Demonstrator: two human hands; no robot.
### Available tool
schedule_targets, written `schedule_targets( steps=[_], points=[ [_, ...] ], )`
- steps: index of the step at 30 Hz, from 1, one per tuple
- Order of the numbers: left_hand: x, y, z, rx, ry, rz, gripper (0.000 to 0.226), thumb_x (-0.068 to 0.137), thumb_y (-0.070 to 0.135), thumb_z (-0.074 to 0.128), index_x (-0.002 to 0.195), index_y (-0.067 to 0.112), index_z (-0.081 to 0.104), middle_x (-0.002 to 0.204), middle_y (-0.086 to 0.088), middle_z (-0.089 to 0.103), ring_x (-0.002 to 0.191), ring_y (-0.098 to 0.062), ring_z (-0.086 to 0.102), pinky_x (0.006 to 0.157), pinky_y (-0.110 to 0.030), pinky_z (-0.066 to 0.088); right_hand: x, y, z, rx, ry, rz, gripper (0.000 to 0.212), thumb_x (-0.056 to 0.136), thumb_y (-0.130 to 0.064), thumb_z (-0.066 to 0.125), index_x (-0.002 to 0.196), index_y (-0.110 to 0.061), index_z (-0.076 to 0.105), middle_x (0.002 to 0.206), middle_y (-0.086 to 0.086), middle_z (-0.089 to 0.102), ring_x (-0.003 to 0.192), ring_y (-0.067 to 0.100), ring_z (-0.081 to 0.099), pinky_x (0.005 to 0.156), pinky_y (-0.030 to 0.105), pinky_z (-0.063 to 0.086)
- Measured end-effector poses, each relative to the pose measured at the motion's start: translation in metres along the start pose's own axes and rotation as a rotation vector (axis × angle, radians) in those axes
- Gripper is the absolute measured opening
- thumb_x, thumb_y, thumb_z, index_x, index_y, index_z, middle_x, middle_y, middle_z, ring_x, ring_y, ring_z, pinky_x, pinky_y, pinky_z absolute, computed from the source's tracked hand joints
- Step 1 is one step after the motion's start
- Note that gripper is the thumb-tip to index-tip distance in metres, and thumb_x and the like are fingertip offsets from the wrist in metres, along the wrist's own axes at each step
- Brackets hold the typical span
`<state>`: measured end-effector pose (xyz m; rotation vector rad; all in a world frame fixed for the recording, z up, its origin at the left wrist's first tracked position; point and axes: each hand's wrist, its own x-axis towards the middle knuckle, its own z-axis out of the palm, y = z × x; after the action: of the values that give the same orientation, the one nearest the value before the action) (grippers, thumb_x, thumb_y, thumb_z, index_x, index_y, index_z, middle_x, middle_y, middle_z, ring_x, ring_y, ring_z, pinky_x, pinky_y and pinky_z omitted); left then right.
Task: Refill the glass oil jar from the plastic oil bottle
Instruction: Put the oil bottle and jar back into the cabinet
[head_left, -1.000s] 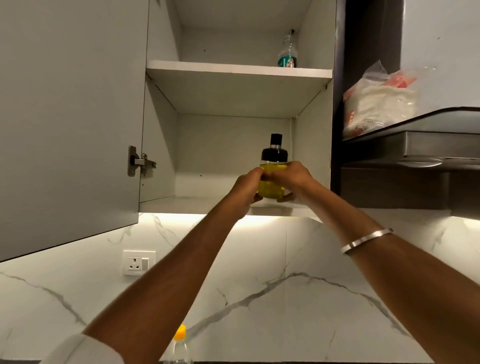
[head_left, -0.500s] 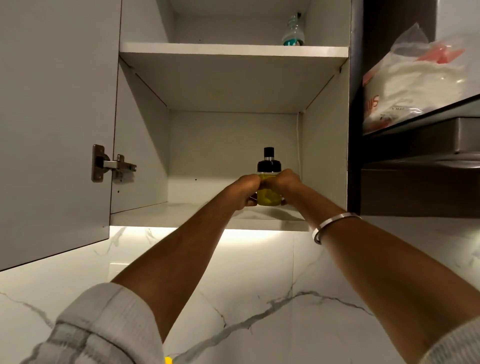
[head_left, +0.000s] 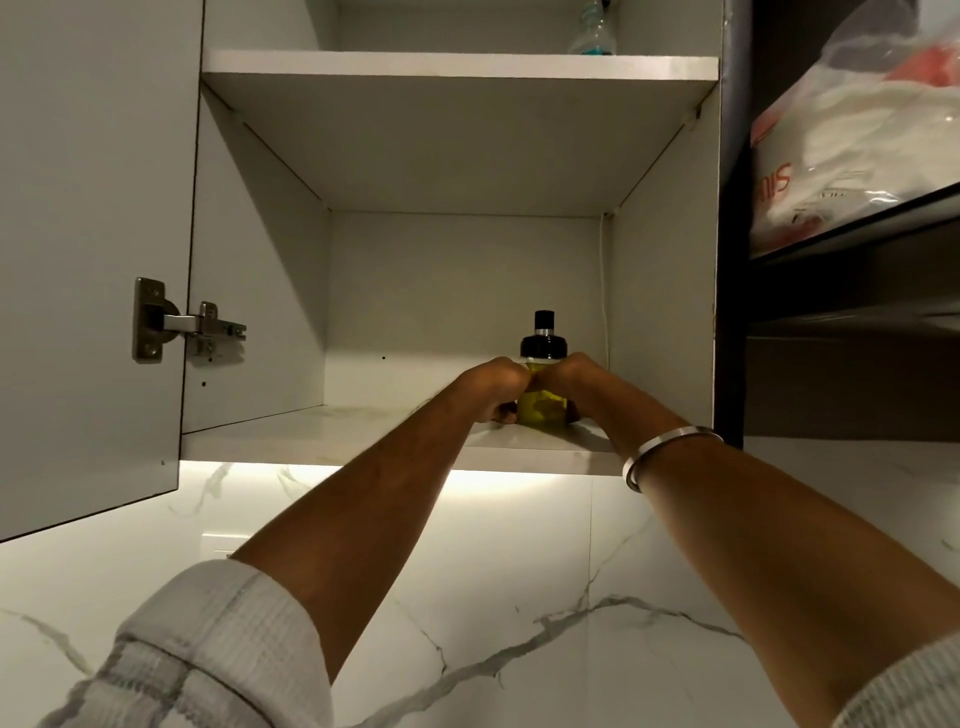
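The glass oil jar (head_left: 543, 402) stands on the lower cupboard shelf (head_left: 363, 431), at 3 o'clock. The left hand (head_left: 496, 387) and right hand (head_left: 581, 376) clasp its body. Likely heavy, slippery, breakable: grip low, below the black cap (head_left: 544, 340).

Glass oil jar (head_left: 541, 408) body mostly behind both hands (head_left: 535, 387).

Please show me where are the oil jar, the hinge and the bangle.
oil jar (head_left: 543, 347): head view, on its black lid.
hinge (head_left: 176, 323): head view, on the metal arm.
bangle (head_left: 670, 435): head view, on the band over the wrist.
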<state>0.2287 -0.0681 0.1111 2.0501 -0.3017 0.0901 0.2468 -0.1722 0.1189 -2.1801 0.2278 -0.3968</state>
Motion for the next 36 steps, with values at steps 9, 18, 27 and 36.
schedule_targets(
  steps=[9,18,27,36],
  points=[
    [-0.012,-0.005,-0.012,0.108,0.047,0.033,0.037,0.098,0.024,0.052,0.127,0.001,0.049,0.124,-0.015,0.052,0.099,-0.025,0.053,0.09,-0.031,0.049,-0.008,0.0,0.0,-0.272,0.055,-0.068,0.085,0.069,-0.052,0.078,0.132,-0.006,0.043,0.111,0.008,0.053,0.099,0.023,0.054,0.086,0.029,0.045],
    [-0.059,-0.025,-0.039,0.348,0.274,0.301,0.014,0.094,0.018,0.052,0.096,0.007,0.061,0.099,-0.008,0.059,0.093,-0.019,0.054,0.078,-0.026,0.04,-0.086,-0.018,0.024,-0.328,0.236,-0.38,0.065,0.085,-0.021,0.069,0.135,0.002,0.035,0.138,0.024,0.036,0.109,0.031,0.053,0.087,0.032,0.046],
    [-0.152,-0.074,-0.068,-0.01,0.489,0.502,0.027,0.092,0.008,0.054,0.118,0.012,0.061,0.119,-0.002,0.061,0.094,-0.009,0.058,0.077,-0.014,0.045,-0.184,-0.026,0.059,-0.16,0.282,-0.661,0.052,0.086,-0.013,0.067,0.133,-0.008,0.045,0.134,0.013,0.046,0.118,0.026,0.051,0.089,0.024,0.038],
    [-0.237,-0.179,-0.061,-0.118,0.639,0.478,0.022,0.09,0.005,0.055,0.109,0.013,0.063,0.113,0.001,0.063,0.093,-0.002,0.061,0.072,-0.001,0.044,-0.258,0.038,0.137,0.122,0.161,-0.812,0.035,0.086,-0.007,0.065,0.119,-0.012,0.055,0.123,0.003,0.054,0.106,0.016,0.059,0.09,0.02,0.045]
  ],
)
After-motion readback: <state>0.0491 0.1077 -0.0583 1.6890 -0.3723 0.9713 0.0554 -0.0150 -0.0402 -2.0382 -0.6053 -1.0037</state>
